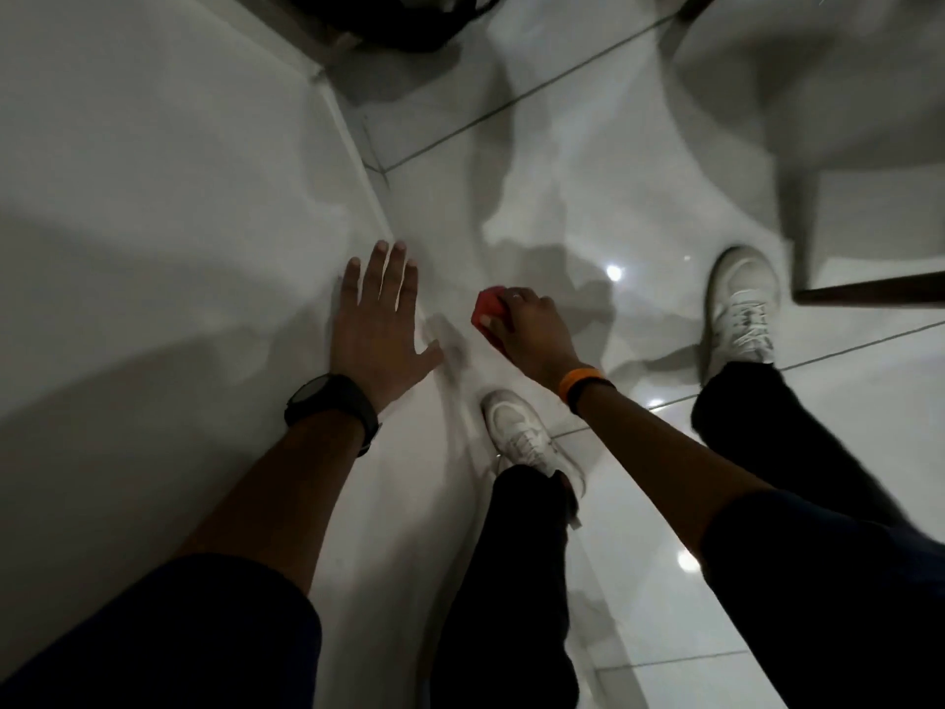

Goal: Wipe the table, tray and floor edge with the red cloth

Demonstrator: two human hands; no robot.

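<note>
From the head camera, looking steeply down, the left hand lies flat with fingers spread wide against a pale wall surface, holding nothing; a black watch sits on that wrist. The right hand is curled closed around the red cloth, bunched into a small wad so that only its left side shows past the fingers. The cloth is down low, near the line where the wall meets the glossy white tiled floor (whether it actually touches the tile cannot be told from this angle). An orange band and a dark one ring the right wrist. Below the hands stand two white sneakers: the left shoe just beside the wall's base, the right shoe well apart toward the right. Dark trousers cover both legs, and dark short sleeves end above the elbows. A dark wooden furniture leg crosses the right edge, near the right shoe
</note>
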